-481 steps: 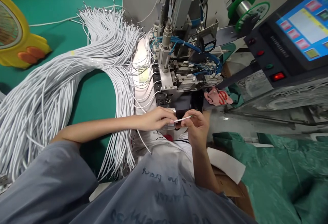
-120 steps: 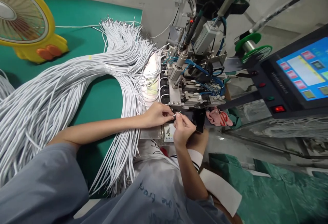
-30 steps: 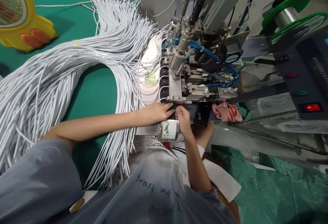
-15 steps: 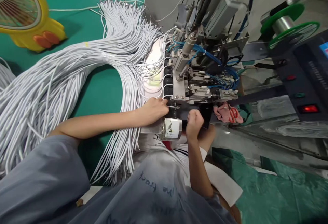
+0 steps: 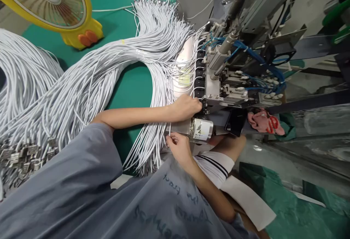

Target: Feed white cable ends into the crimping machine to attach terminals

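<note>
My left hand point(image 5: 186, 108) is closed against the front end of the row of black clamps point(image 5: 200, 74) on the machine point(image 5: 222, 67). Its fingertips are hidden there, and I cannot make out what they grip. Below it, my right hand point(image 5: 179, 146) pinches one white cable point(image 5: 170, 128) beside the big bundle of white cables point(image 5: 157, 82). Several cables from the bundle loop into the black clamps. A round container with a white label point(image 5: 201, 129) sits between my hands, to the right.
A yellow fan point(image 5: 82, 31) stands on the green table point(image 5: 128, 86) at the back left. More white cables point(image 5: 24, 75) with metal plugs lie at the left. A dark phone-like object point(image 5: 235, 121) and a pink cloth point(image 5: 261, 121) are right of the container.
My right hand has moved left, from beyond the labelled container to the bundle, and now pinches a cable. My left hand stays at the clamps. The whole view has shifted, showing more at the left.
</note>
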`<state>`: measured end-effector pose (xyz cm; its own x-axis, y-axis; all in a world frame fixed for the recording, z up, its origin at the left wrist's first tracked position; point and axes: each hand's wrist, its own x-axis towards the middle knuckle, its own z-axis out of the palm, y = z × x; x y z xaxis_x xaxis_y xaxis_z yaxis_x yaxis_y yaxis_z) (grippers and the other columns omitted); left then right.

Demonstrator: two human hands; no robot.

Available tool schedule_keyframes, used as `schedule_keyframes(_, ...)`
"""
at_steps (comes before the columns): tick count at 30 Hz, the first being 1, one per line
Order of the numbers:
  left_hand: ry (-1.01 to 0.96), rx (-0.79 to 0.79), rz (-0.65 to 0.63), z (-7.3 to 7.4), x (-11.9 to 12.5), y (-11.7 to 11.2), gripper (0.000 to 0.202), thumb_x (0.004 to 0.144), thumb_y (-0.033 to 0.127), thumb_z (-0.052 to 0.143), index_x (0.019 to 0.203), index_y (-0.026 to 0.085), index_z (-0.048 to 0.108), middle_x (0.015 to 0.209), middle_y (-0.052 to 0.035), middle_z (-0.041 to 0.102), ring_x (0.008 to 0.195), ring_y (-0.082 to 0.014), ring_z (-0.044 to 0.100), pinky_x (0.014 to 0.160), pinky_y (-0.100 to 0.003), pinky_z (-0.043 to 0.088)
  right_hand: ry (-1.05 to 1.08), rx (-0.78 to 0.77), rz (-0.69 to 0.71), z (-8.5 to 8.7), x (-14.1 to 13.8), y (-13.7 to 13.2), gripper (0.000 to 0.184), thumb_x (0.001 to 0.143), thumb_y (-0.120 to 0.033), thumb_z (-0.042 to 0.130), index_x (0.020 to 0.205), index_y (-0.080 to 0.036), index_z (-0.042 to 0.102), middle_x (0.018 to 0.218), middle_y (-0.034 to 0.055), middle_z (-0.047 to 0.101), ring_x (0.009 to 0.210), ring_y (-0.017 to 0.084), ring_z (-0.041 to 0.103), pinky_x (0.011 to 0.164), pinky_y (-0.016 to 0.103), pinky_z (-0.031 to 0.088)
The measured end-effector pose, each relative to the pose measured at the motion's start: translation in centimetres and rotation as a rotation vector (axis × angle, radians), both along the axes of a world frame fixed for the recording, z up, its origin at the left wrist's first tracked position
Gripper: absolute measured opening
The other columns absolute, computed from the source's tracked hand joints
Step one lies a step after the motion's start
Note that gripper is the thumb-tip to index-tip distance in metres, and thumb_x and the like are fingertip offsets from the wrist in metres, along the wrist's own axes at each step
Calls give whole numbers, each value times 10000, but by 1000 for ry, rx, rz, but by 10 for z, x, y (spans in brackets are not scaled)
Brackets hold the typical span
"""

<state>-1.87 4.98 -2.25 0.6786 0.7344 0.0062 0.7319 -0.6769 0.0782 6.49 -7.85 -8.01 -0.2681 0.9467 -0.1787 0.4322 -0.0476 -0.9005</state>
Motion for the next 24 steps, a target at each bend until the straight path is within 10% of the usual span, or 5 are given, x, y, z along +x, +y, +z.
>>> schedule_keyframes(6, -586, -249, -421, 9, 8, -31, 323, 966, 244, 352, 1107, 85, 595, 1166, -148, 591, 1067, -167, 557, 936, -283, 452, -191, 234, -121, 41, 81, 30, 150, 745, -211, 582, 600, -190, 615, 553, 21, 594, 509, 148, 495, 506, 273, 333)
schedule_keyframes(16, -731, -281, -260, -12, 5, -9, 245, 896, 137, 431, 1039, 105, 627, 910, -81, 580, 779, -119, 556, 696, -250, 477, 562, 97, -450, 38, 93, 68, 189, 686, -267, 706, 838, -188, 626, 669, -13, 602, 555, 104, 541, 575, 259, 458)
schedule_keyframes(24, -799, -303, -294, -5, 4, -6, 295, 807, 27, 415, 980, 99, 643, 803, -51, 570, 712, -109, 525, 641, -231, 449, 406, 356, -493, 42, 87, 70, 130, 747, -278, 654, 831, -189, 610, 784, 30, 581, 592, 115, 519, 576, 279, 454)
